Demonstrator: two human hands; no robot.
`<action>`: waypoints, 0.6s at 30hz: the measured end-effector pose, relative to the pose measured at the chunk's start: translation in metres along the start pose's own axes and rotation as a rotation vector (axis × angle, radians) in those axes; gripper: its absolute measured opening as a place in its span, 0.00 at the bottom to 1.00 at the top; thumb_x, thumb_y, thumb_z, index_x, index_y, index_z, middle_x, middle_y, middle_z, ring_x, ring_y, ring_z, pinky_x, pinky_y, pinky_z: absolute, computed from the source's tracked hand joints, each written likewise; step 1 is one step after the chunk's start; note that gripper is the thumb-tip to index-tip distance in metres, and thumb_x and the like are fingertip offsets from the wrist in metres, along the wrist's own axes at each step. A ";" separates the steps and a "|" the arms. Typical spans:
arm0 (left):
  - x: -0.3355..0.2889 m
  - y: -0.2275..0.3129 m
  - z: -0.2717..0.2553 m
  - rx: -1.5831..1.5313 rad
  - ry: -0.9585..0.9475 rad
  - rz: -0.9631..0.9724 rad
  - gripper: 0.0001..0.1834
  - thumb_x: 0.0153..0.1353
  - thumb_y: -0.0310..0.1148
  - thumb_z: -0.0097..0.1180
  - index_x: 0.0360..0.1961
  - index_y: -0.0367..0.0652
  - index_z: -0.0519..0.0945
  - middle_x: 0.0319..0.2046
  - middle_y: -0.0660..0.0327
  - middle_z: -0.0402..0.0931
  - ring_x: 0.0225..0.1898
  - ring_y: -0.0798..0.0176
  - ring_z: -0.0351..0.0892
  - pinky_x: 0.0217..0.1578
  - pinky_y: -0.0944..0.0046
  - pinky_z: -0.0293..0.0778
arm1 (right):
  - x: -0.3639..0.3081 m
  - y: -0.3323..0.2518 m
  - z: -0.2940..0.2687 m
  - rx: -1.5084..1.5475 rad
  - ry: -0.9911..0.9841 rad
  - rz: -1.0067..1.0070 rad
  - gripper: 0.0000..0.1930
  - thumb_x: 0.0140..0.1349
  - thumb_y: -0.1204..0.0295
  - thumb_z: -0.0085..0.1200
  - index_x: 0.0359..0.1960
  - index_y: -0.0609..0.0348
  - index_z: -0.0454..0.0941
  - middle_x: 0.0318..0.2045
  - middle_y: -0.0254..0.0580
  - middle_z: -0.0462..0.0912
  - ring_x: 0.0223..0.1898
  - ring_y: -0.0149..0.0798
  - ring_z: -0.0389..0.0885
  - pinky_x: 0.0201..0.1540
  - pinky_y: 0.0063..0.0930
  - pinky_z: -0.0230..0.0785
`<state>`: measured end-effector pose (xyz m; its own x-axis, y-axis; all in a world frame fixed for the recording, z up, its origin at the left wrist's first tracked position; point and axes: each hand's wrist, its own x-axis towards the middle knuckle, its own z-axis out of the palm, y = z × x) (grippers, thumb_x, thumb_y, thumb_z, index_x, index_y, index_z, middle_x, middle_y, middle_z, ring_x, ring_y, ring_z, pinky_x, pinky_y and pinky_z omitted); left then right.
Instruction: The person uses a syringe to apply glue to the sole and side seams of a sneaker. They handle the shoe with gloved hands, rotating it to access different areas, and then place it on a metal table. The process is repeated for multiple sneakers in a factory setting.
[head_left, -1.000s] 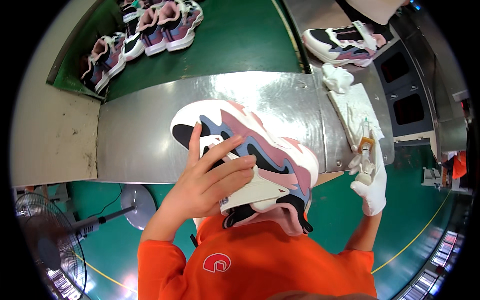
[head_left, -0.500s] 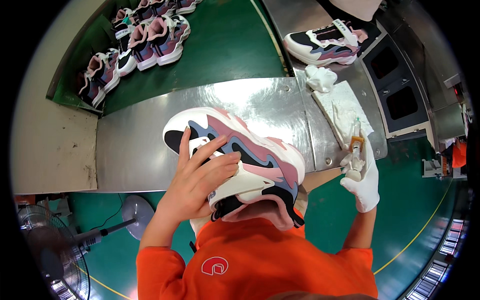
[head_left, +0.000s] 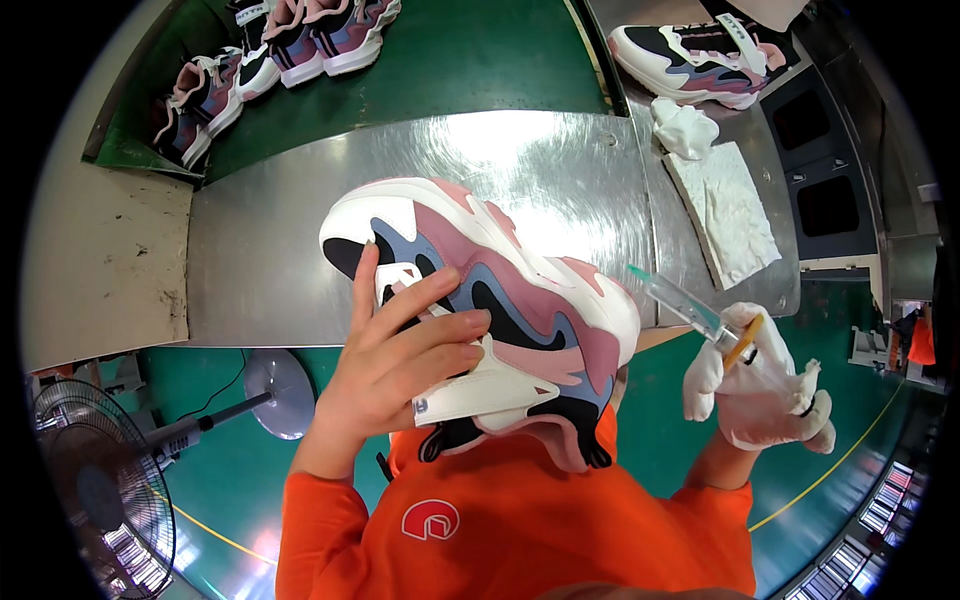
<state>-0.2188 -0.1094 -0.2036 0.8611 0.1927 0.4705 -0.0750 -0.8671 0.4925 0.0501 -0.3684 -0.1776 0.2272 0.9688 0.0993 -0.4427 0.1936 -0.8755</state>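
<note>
The bare left hand grasps a multicoloured shoe, fingers spread over its side and white strap — the shoe lies tilted between the two hands, toe above the left one and sole edge facing away from the body. The gloved right hand is closed around a clear syringe, whose green tip points up-left of that hand, near the heel and apparently apart from it. Upper, strap and sole look assembled; whether anything from the syringe is on this shoe, and so how much is left, I cannot tell. Beyond the right hand lie a white pad, a crumpled white cloth and a matching second shoe; more shoes stand well beyond the left hand on a green surface.
</note>
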 end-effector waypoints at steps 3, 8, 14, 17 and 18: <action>0.004 0.001 0.000 -0.001 0.003 -0.014 0.09 0.55 0.29 0.65 0.38 0.46 0.83 0.48 0.65 0.85 0.66 0.49 0.73 0.72 0.26 0.39 | 0.007 0.006 0.008 0.113 0.121 0.083 0.43 0.64 0.46 0.50 0.67 0.74 0.59 0.32 0.66 0.78 0.25 0.50 0.79 0.32 0.37 0.75; 0.010 -0.001 0.000 -0.007 0.009 0.007 0.10 0.54 0.31 0.66 0.39 0.46 0.83 0.48 0.63 0.85 0.66 0.48 0.74 0.72 0.26 0.39 | 0.020 0.014 0.018 0.079 0.057 0.058 0.27 0.68 0.68 0.51 0.63 0.76 0.64 0.30 0.64 0.80 0.23 0.47 0.80 0.29 0.36 0.74; 0.012 0.000 -0.002 -0.018 0.003 -0.005 0.11 0.54 0.33 0.66 0.39 0.47 0.83 0.49 0.63 0.85 0.66 0.48 0.74 0.72 0.27 0.38 | 0.027 0.021 0.016 0.130 -0.022 0.045 0.23 0.69 0.77 0.49 0.63 0.74 0.63 0.30 0.63 0.81 0.23 0.46 0.80 0.28 0.33 0.73; 0.014 0.000 -0.002 -0.016 0.000 -0.009 0.11 0.54 0.34 0.66 0.40 0.47 0.84 0.49 0.63 0.85 0.65 0.48 0.74 0.73 0.28 0.38 | 0.030 0.020 0.011 0.132 -0.104 0.044 0.22 0.72 0.75 0.46 0.64 0.73 0.62 0.31 0.65 0.80 0.24 0.46 0.80 0.28 0.33 0.73; 0.015 0.000 -0.002 -0.014 -0.001 -0.010 0.11 0.54 0.34 0.66 0.40 0.47 0.84 0.49 0.62 0.85 0.65 0.48 0.74 0.73 0.28 0.38 | 0.031 0.020 0.010 0.153 -0.121 0.058 0.22 0.73 0.73 0.45 0.64 0.73 0.62 0.31 0.65 0.80 0.24 0.46 0.80 0.29 0.33 0.73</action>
<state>-0.2072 -0.1055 -0.1949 0.8621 0.2007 0.4653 -0.0740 -0.8585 0.5075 0.0390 -0.3332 -0.1874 0.0955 0.9887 0.1153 -0.5807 0.1494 -0.8003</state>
